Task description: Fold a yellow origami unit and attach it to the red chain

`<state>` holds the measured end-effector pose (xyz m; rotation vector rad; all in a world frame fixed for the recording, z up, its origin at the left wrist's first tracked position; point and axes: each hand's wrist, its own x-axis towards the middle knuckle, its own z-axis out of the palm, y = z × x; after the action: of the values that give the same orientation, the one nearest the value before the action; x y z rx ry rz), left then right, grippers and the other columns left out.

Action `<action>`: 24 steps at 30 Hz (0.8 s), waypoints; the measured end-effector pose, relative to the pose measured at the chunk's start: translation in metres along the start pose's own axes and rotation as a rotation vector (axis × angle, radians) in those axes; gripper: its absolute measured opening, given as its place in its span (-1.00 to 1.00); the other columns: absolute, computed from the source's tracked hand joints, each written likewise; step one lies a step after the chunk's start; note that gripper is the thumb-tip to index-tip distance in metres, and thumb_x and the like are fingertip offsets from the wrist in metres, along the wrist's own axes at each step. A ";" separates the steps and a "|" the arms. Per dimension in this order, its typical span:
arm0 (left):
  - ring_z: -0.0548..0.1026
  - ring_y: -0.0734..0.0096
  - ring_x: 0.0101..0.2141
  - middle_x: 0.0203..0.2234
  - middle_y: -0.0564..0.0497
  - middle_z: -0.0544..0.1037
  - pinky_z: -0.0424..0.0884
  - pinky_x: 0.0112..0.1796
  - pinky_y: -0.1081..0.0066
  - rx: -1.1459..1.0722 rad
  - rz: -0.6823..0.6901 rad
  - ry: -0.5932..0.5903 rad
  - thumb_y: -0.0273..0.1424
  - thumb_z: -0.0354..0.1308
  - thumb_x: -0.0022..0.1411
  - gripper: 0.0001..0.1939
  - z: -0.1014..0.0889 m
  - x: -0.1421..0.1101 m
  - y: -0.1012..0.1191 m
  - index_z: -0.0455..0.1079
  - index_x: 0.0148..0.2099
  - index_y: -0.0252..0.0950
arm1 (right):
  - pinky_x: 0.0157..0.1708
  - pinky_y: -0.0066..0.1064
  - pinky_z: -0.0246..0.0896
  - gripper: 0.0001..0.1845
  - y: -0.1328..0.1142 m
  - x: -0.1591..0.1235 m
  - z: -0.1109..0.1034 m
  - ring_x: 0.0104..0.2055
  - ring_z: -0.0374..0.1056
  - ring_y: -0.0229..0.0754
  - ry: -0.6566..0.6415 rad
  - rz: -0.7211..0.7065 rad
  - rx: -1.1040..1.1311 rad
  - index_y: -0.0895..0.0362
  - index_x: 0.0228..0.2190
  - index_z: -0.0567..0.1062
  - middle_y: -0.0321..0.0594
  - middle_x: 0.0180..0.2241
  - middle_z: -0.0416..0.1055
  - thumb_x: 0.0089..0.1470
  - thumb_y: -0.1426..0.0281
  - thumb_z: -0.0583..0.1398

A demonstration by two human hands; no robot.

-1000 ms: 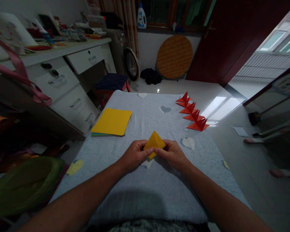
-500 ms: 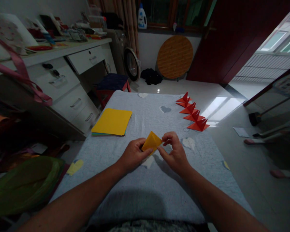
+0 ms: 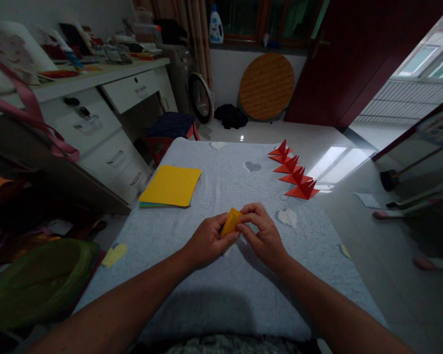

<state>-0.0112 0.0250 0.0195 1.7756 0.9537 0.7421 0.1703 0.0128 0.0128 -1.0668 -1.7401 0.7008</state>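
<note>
Both my hands meet over the middle of a grey cloth-covered table [image 3: 192, 295]. My left hand [image 3: 206, 241] pinches the lower left side of a small folded yellow paper [image 3: 231, 222]. On its right side, my right hand [image 3: 260, 231] presses fingers and thumb together on the same paper. The paper is folded narrow, and most of it is hidden between my fingers. A stack of flat yellow sheets [image 3: 171, 185] lies to the left, with blue and green edges showing beneath. Several folded red paper pieces [image 3: 294, 173] lie in a row at the table's far right edge.
A white desk with drawers [image 3: 107, 105] and clutter on top stands at the left. A red stool [image 3: 170, 130] sits beyond the table's far left corner. A round wooden board [image 3: 267, 86] leans on the back wall. A green bag [image 3: 37, 280] lies at lower left.
The yellow paper has gone from a wide triangle to a narrower folded shape. My right hand let go of its right corner, lifted, then closed in on the paper again.
</note>
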 end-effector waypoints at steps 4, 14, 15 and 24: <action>0.33 0.42 -0.39 -0.42 0.06 0.40 0.27 -0.31 0.45 -0.023 0.022 -0.022 -0.15 0.06 0.34 -0.67 -0.002 0.000 0.001 0.44 -0.17 -0.32 | -0.10 -0.26 0.26 -0.90 -0.003 0.000 -0.001 -0.13 0.33 -0.16 -0.015 0.003 0.034 0.05 -0.39 0.48 -0.21 -0.21 0.33 0.12 0.49 0.19; 0.29 0.46 -0.47 -0.53 0.07 0.35 0.21 -0.41 0.47 -0.047 -0.062 -0.029 -0.05 0.02 0.34 -0.53 -0.001 0.000 -0.007 0.45 -0.31 -0.37 | -0.16 -0.31 0.26 -0.90 -0.003 0.001 0.001 -0.18 0.33 -0.18 -0.033 0.006 0.052 0.06 -0.43 0.38 -0.22 -0.23 0.34 0.11 0.47 0.19; 0.28 0.47 -0.47 -0.53 0.08 0.35 0.21 -0.41 0.47 -0.048 -0.062 -0.027 -0.05 0.01 0.34 -0.53 -0.001 0.000 -0.007 0.44 -0.32 -0.37 | -0.15 -0.30 0.26 -0.91 -0.004 0.001 0.000 -0.17 0.33 -0.17 -0.037 -0.004 0.058 0.06 -0.41 0.38 -0.22 -0.23 0.34 0.11 0.48 0.19; 0.35 0.44 -0.47 -0.56 0.04 0.39 0.23 -0.40 0.46 0.109 0.022 0.006 -0.07 -0.02 0.37 -0.50 0.001 -0.001 -0.003 0.44 -0.42 -0.34 | -0.20 -0.29 0.23 -0.84 -0.006 0.002 -0.002 -0.21 0.28 -0.15 -0.035 -0.016 0.065 0.04 -0.25 0.39 -0.25 -0.28 0.34 0.10 0.39 0.25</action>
<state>-0.0120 0.0247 0.0164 1.8814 0.9964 0.7212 0.1696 0.0121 0.0195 -1.0009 -1.7416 0.7649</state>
